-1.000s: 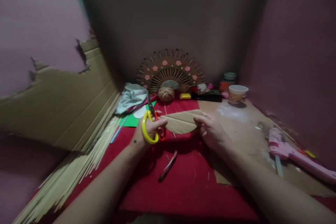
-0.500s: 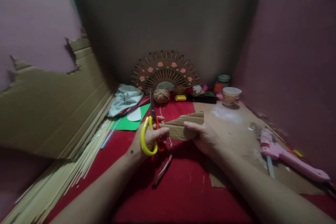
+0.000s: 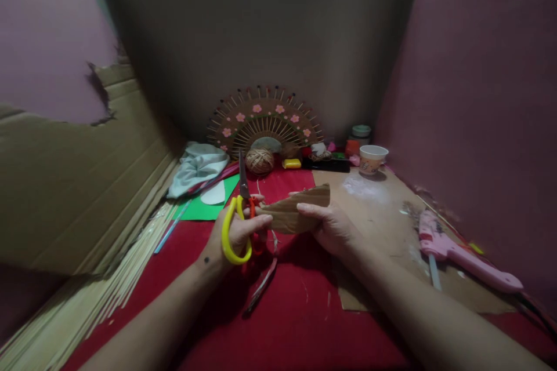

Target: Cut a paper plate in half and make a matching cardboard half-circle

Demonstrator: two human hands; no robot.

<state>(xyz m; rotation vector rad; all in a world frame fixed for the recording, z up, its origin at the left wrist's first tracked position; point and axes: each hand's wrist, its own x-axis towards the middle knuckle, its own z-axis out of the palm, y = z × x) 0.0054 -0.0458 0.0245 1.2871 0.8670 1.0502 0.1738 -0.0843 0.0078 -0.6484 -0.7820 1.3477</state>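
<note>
Between both hands I hold a small piece of brown cardboard [image 3: 289,214], cut to a slanted, pointed shape. My right hand [image 3: 333,226] grips its wide right end, thumb on top. My left hand [image 3: 237,232] pinches the narrow left end with the thumb and also carries scissors [image 3: 235,231] with yellow and orange handles, their blades pointing up and away. Some of the left fingers are hidden behind the handles and cardboard. Below the hands a twisted strand of twine [image 3: 263,287] lies on the red cloth [image 3: 287,324].
A fan-shaped craft [image 3: 265,119] leans at the back, behind a twine ball [image 3: 260,160]. To the right are a paper cup [image 3: 373,159] and a pink glue gun [image 3: 465,258] on a cardboard sheet [image 3: 369,208]. Thin sticks [image 3: 100,290] and large cardboard [image 3: 73,185] stand left.
The view has shifted slightly, so most things sit a little further left. Both hands keep their grip on the cardboard, and the scissors stay in the left hand.
</note>
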